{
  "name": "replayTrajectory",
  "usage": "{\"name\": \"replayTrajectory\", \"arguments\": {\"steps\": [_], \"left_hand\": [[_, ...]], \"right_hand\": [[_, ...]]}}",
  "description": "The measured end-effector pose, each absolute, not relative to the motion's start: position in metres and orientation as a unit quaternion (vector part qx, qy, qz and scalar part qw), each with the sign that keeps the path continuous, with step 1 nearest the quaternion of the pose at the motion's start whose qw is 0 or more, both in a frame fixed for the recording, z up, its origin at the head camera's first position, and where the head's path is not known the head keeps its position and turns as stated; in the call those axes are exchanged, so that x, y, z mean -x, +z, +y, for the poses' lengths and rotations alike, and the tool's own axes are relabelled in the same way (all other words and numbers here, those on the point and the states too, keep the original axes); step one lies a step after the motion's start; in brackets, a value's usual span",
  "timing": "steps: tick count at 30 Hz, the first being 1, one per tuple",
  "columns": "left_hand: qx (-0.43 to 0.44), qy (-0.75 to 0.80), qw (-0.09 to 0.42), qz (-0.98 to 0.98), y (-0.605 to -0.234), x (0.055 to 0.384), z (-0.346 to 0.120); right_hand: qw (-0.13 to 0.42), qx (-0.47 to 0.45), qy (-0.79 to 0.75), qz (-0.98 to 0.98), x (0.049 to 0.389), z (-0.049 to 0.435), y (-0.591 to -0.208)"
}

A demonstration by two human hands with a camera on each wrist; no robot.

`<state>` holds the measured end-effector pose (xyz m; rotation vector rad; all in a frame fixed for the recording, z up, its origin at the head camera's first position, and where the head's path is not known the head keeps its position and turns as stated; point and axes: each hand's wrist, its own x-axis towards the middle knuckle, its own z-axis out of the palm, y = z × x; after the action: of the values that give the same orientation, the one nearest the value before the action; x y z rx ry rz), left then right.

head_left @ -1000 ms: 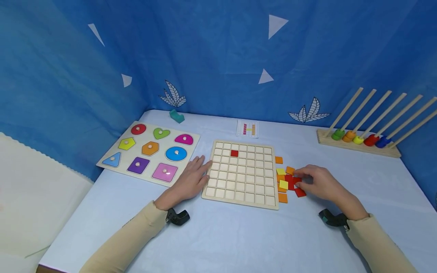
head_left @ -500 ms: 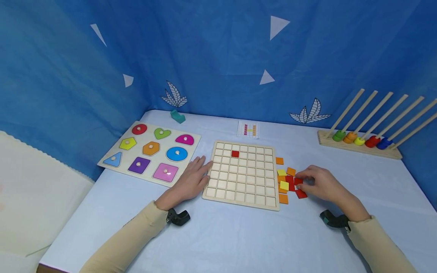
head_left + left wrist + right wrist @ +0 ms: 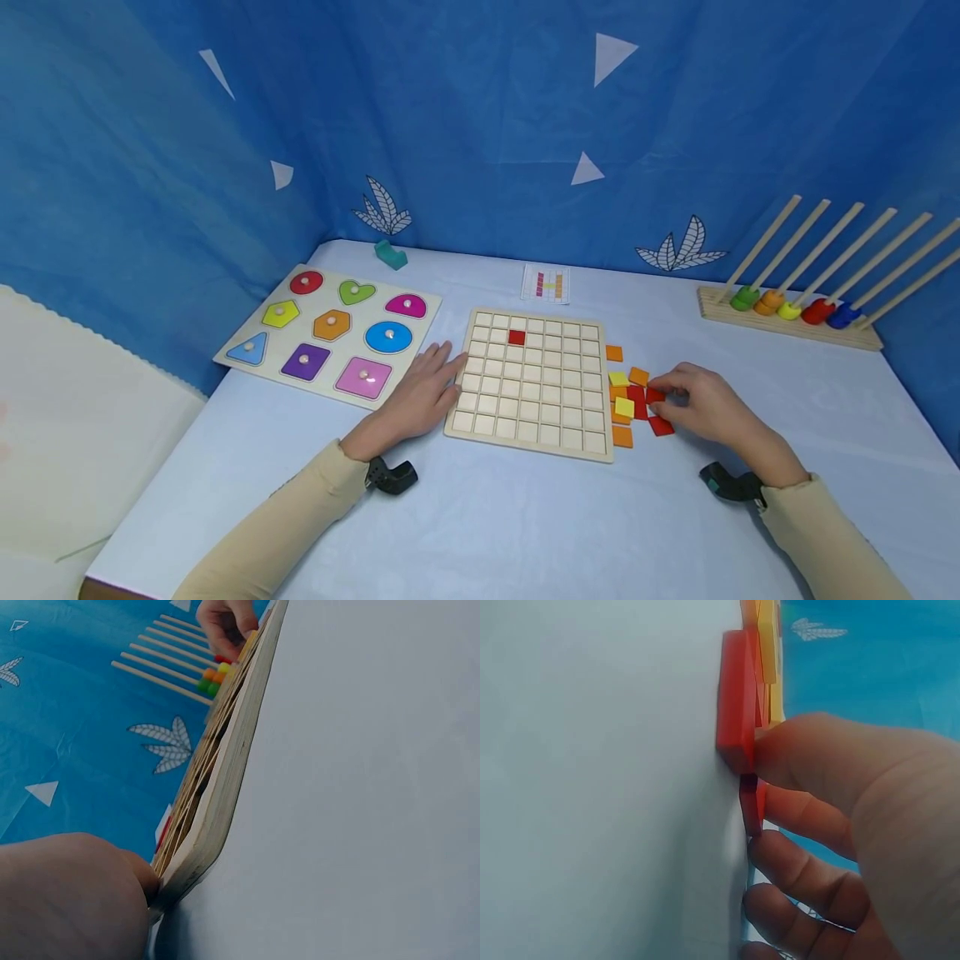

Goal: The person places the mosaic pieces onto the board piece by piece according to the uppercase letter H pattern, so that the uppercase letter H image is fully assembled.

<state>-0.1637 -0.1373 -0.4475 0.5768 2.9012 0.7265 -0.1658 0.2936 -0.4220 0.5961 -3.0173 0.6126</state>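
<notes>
A wooden grid board (image 3: 531,454) lies in the middle of the table in the head view, with one red tile (image 3: 517,337) set in an upper cell. My left hand (image 3: 420,392) rests at the board's left edge, fingers extended against its rim. To the right of the board, my right hand (image 3: 703,402) pinches a red square tile (image 3: 750,806) between thumb and index finger, low at the table surface. Beside it lie loose red tiles (image 3: 661,426), yellow tiles (image 3: 624,407) and orange tiles (image 3: 622,437), some overlapping. In the right wrist view, a nearer red tile (image 3: 736,697) stands out by the thumb.
Left of the board lies a knobbed shape puzzle (image 3: 345,333). Behind the board is a small pattern card (image 3: 545,284), and a teal block (image 3: 390,255) sits at the back left. A wooden peg rack (image 3: 787,321) with coloured beads stands at the back right, before the blue curtain.
</notes>
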Motion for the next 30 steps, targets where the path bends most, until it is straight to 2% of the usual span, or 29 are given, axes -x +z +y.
{"name": "replayTrajectory", "arguments": {"steps": [12,30], "left_hand": [[-0.194,0.245,0.037,0.949,-0.4467,0.1629,-0.1373],[-0.191,0.241,0.05,0.95,-0.4483,0.1646,-0.1377]], "right_hand": [[-0.007,-0.174,0.189,-0.966,0.1659,0.2912,-0.4208],[-0.005,-0.17,0.167,-0.971,0.1648,0.2897,-0.415]]}}
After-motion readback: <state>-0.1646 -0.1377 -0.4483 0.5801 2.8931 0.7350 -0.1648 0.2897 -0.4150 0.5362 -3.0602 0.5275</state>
